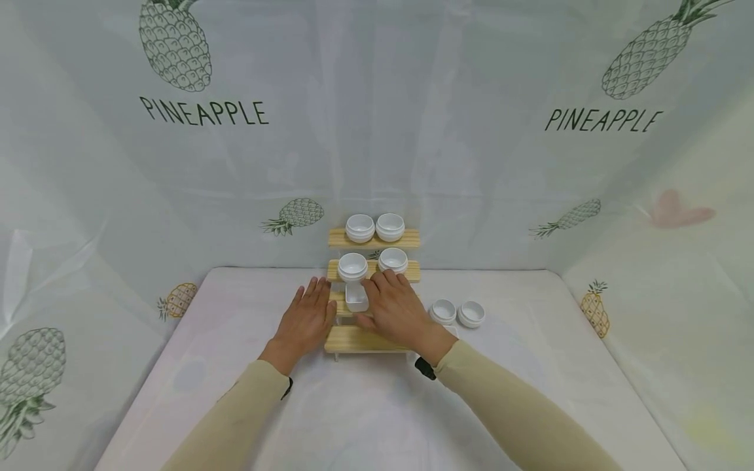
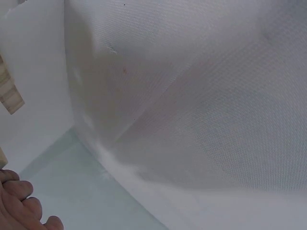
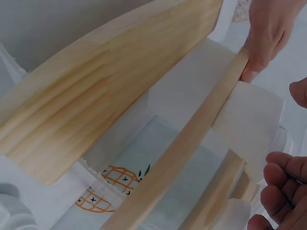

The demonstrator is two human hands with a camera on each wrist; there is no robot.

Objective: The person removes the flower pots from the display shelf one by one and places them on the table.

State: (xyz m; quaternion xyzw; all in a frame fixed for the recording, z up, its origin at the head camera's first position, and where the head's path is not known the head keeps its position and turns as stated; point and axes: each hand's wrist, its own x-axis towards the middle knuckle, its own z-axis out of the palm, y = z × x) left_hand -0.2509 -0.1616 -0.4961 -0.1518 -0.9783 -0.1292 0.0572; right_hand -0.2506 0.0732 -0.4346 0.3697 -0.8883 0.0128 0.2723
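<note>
Head view: white square dish [image 1: 356,297] on wooden rack [image 1: 359,340] sits between flat left hand [image 1: 306,320] and right hand [image 1: 396,311], fingers relaxed.

The head view looks down over the wooden rack [image 1: 374,288]; both wrist views sit close, sharing its slats [image 3: 192,143].

Soft, even, fairly bright light is filling the head view, casting only faint shadows under the forearms on the surface [image 1: 377,418], while the wide lens is bowing the backdrop [image 1: 377,131] and its printed lettering toward the edges. The left wrist view is showing pale, washed-out cloth with little contrast and a dim shadow band, the fingers [image 2: 19,201] sitting soft at the corner. The right wrist view is rendering the wooden rack [image 3: 110,96] sharply, though the nearest fingers [image 3: 278,191] are blurring slightly.
</note>
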